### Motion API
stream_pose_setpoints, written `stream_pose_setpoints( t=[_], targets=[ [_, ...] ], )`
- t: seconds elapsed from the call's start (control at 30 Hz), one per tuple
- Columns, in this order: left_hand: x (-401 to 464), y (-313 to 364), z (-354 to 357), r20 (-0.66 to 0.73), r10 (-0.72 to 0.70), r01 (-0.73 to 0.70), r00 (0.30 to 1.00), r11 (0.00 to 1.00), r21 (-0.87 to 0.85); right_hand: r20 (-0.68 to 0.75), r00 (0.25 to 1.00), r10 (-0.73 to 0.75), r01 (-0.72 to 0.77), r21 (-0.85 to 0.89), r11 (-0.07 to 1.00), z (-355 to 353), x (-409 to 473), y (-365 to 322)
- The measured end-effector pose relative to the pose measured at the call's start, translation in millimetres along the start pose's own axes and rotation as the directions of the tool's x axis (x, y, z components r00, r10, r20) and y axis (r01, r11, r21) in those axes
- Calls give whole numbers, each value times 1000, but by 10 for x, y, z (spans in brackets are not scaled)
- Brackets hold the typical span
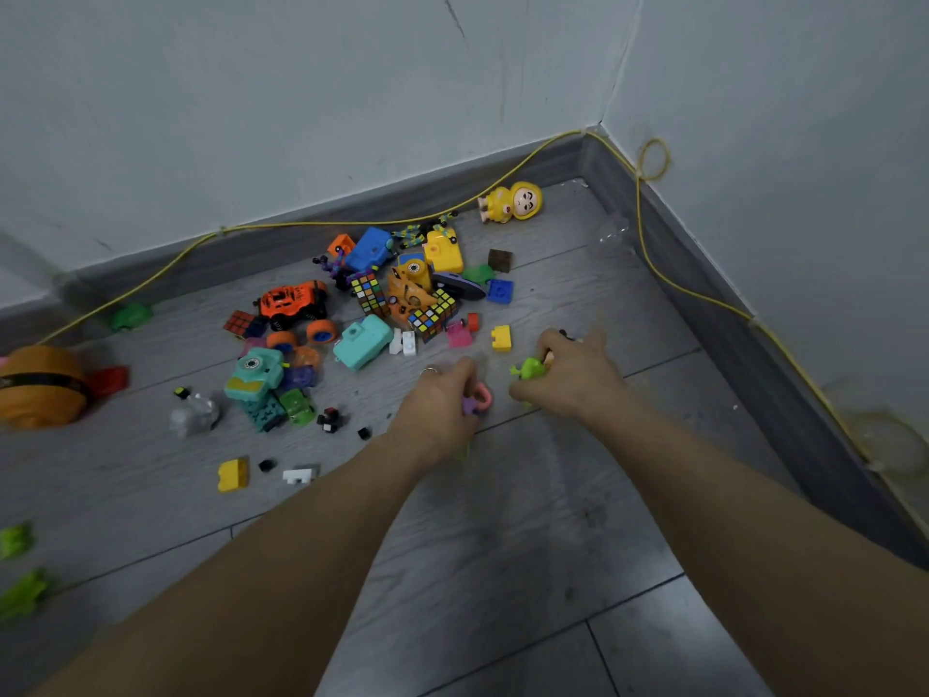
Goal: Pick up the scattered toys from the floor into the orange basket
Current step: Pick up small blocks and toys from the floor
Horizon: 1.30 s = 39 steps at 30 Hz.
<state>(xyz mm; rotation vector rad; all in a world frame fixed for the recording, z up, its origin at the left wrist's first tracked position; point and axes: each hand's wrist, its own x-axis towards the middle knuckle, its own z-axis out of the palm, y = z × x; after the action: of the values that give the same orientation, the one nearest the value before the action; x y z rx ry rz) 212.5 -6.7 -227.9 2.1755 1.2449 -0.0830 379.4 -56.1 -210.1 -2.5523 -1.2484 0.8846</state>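
Note:
Many small toys lie scattered on the grey floor near the room's corner. My left hand (442, 404) grips a pink and purple toy piece (477, 398) low over the floor. Just to its right, my right hand (568, 377) holds a small green toy (528, 368). Ahead of both hands lie a yellow brick (501, 338), a pink piece (458, 334), a teal toy camera (363, 341), puzzle cubes (432, 314) and an orange toy truck (294, 301). An orange round object (40, 387), perhaps the basket, sits blurred at the far left edge.
A yellow doll (513, 201) lies by the corner. A yellow cable (668, 274) runs along the grey skirting of both walls. Another yellow brick (233, 475), a white piece (299, 475) and green toys (17, 570) lie on the floor to my left.

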Motion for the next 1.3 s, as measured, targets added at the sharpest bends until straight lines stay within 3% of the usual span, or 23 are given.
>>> stream_pose_setpoints(
  t=[0.1,0.2,0.3,0.4,0.53,0.67,0.77,0.87,0.97,1.07,1.17,1.3],
  targets=[
    [-123,-93,-108,-47,-24,21,999,997,-72,31,998,56,-63,318,946,13,-161,-51],
    [-278,-197,-275,-117,-20,-3,993,981,-193,154,987,43,-134,648,750,0,-327,-157],
    [-489,-295,-539,-170,-38,-20,985,946,-325,251,966,-60,-151,738,657,-90,-533,-378],
    [-806,-433,-971,-233,-38,-45,972,939,-340,285,939,-194,-112,784,611,-218,-818,-862],
    [-1575,-928,-1784,-330,-124,-10,936,927,-375,280,821,-498,49,833,551,-250,-1508,-1965],
    [-2533,-1542,-2546,-422,-244,32,873,893,-450,303,615,-728,206,830,519,-230,-2389,-3055],
    [-3393,-2061,-2985,-426,-380,112,821,838,-534,417,431,-800,301,769,564,-54,-3015,-3728],
    [-4240,-2565,-3206,-291,-486,224,824,751,-621,553,313,-772,434,640,634,278,-3562,-4188],
    [-4895,-2953,-3195,-9,-558,455,830,686,-569,665,229,-711,562,505,655,705,-3981,-4421],
    [-5165,-3031,-3037,229,-642,673,732,626,-393,798,244,-551,694,253,674,1092,-4157,-4431],
    [-5071,-2961,-2987,270,-720,761,639,643,-84,853,292,-433,723,100,684,1333,-4112,-4354],
    [-4751,-2644,-3008,115,-686,680,719,728,90,704,382,-599,648,257,717,1333,-3893,-4300]
  ],
)
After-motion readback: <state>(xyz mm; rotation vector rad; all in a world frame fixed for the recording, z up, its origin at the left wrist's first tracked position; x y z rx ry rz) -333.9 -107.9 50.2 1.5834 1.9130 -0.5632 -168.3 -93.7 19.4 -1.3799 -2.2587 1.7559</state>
